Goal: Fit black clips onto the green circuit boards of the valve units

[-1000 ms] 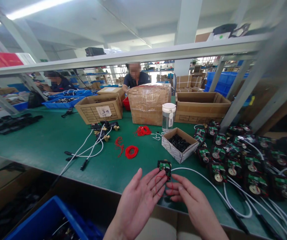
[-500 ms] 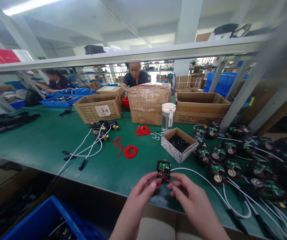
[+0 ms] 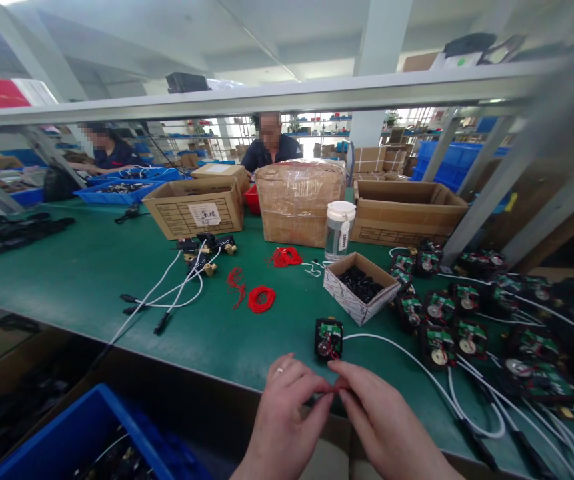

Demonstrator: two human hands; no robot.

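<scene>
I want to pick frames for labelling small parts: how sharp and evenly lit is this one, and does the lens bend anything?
Head view: the centre is sharp, left hand and right hand pinching a red wire read clearly; head view, right edge: the circuit modules smear; head view, top: the wide lens slightly bends the shelf rail, and the far windows blow out.

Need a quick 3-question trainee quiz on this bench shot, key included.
1. True or false: the left hand and right hand are far apart.
2. The open small box holds: A) red coils B) black parts C) white caps.
3. Fill in: the fingertips of both hands pinch a ___ thread.
Key: 1 false, they meet at the fingertips; 2 B; 3 red.
</scene>
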